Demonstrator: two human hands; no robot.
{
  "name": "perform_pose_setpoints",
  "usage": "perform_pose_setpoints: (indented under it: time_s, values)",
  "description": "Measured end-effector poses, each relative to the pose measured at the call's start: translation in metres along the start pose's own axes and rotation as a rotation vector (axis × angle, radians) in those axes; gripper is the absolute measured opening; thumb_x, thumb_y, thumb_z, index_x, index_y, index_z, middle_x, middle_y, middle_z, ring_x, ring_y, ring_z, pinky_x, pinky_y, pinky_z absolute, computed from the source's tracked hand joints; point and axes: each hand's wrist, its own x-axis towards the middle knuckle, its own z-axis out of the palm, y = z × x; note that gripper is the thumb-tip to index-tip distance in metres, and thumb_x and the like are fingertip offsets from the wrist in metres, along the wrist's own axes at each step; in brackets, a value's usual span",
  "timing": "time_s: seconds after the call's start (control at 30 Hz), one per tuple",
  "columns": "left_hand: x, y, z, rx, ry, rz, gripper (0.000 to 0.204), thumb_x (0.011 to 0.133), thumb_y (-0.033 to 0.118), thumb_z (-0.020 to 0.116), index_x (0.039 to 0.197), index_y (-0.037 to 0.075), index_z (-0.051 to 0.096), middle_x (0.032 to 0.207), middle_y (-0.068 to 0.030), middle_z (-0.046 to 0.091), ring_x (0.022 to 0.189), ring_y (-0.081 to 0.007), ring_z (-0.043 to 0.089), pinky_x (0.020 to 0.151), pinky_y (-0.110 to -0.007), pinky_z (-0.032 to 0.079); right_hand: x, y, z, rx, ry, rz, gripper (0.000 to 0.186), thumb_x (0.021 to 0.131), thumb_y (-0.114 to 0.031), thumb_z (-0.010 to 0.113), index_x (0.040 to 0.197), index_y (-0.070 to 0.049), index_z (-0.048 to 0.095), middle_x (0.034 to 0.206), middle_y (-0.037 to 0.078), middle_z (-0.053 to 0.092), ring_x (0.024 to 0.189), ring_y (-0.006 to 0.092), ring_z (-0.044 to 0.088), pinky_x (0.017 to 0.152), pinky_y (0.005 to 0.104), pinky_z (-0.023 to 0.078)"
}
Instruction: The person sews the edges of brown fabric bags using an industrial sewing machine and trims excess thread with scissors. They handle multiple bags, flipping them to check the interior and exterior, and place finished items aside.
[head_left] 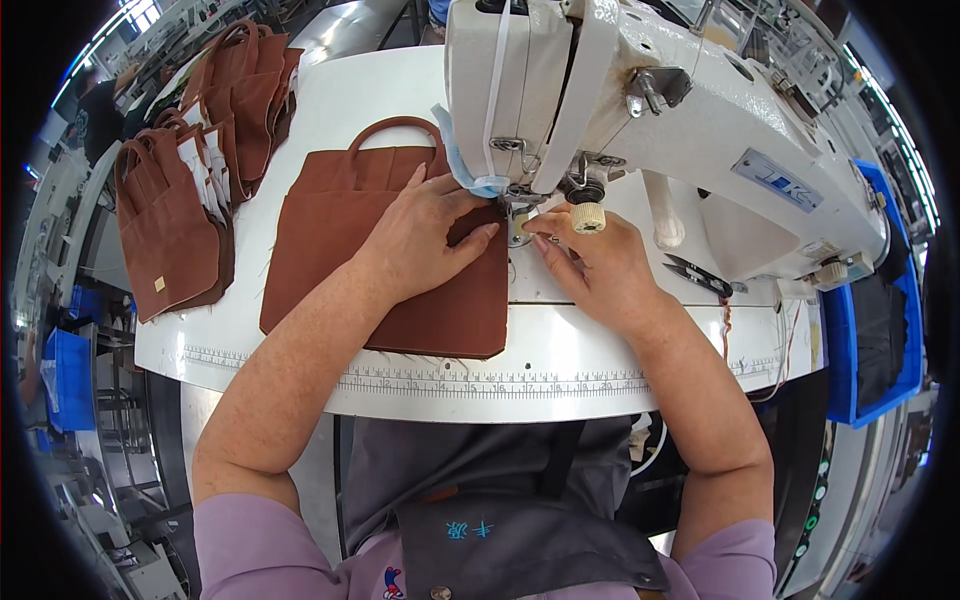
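Note:
A brown leather handbag (420, 310) with a looped handle lies flat on the white table of a sewing machine (690, 120). Its right edge runs by the presser foot (517, 222). My left hand (425, 235) rests flat on the bag, thumb and fingers apart, with some fingertips hidden beside the needle area. On the other side of the foot is my right hand (600, 260), its thumb and index finger pinched close to the needle. Whatever lies between those fingertips is too small to make out.
Stacked brown leather bags (175, 220) stand at the table's left. Black thread snips (700, 275) lie right of my right hand. A printed ruler strip (450, 383) follows the front edge. A blue bin (850, 350) with dark material is at the right.

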Motion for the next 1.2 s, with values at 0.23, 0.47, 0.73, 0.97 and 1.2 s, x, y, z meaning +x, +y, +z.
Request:
perform_pose_setpoints:
  time_s: [0.23, 0.47, 0.73, 0.97, 1.2]
  values:
    - [0.002, 0.0, -0.001, 0.02, 0.002, 0.027, 0.035, 0.09, 0.021, 0.073, 0.119, 0.002, 0.072, 0.124, -0.0233, 0.063, 0.12, -0.039, 0.06, 0.101, -0.046, 0.051, -0.001, -0.006, -0.003, -0.104, 0.019, 0.002, 0.024, 0.093, -0.01, 0.066, 0.116, -0.009, 0.071, 0.092, 0.01, 0.065, 0.076, 0.0323, 0.066, 0.069, 0.0444, 0.053]
    - [0.001, 0.004, -0.002, 0.038, -0.022, -0.033, 0.036, 0.091, 0.023, 0.073, 0.121, 0.003, 0.071, 0.118, -0.0226, 0.064, 0.114, -0.0374, 0.062, 0.094, -0.044, 0.054, -0.001, -0.01, 0.003, -0.371, -0.045, -0.042, 0.02, 0.09, -0.013, 0.069, 0.109, -0.011, 0.075, 0.075, 0.008, 0.063, 0.063, 0.029, 0.065, 0.06, 0.0436, 0.052]
    - [-0.01, 0.009, -0.021, 0.166, -0.053, 0.119, 0.05, 0.08, 0.03, 0.082, 0.122, 0.006, 0.071, 0.134, -0.0158, 0.063, 0.128, -0.0355, 0.056, 0.113, -0.05, 0.041, -0.006, -0.004, 0.002, -0.26, -0.069, -0.045, 0.016, 0.088, -0.016, 0.07, 0.102, -0.01, 0.074, 0.081, 0.008, 0.064, 0.068, 0.03, 0.065, 0.061, 0.0428, 0.053]
    - [-0.06, 0.048, -0.046, -0.013, -0.327, 0.105, 0.066, 0.075, 0.018, 0.079, 0.137, 0.008, 0.06, 0.144, -0.0139, 0.059, 0.135, -0.0327, 0.055, 0.121, -0.052, 0.034, -0.006, -0.007, -0.002, -0.092, -0.121, -0.159, 0.02, 0.085, -0.017, 0.073, 0.104, -0.01, 0.075, 0.086, 0.006, 0.063, 0.072, 0.0305, 0.065, 0.064, 0.0428, 0.053]
    - [-0.053, 0.062, -0.044, 0.011, -0.289, 0.042, 0.054, 0.082, 0.012, 0.073, 0.134, 0.004, 0.062, 0.14, -0.0155, 0.063, 0.133, -0.0329, 0.059, 0.115, -0.049, 0.044, -0.008, -0.006, 0.001, -0.005, -0.076, -0.121, 0.026, 0.084, -0.02, 0.075, 0.106, -0.007, 0.074, 0.092, 0.007, 0.063, 0.08, 0.0305, 0.066, 0.069, 0.044, 0.054]
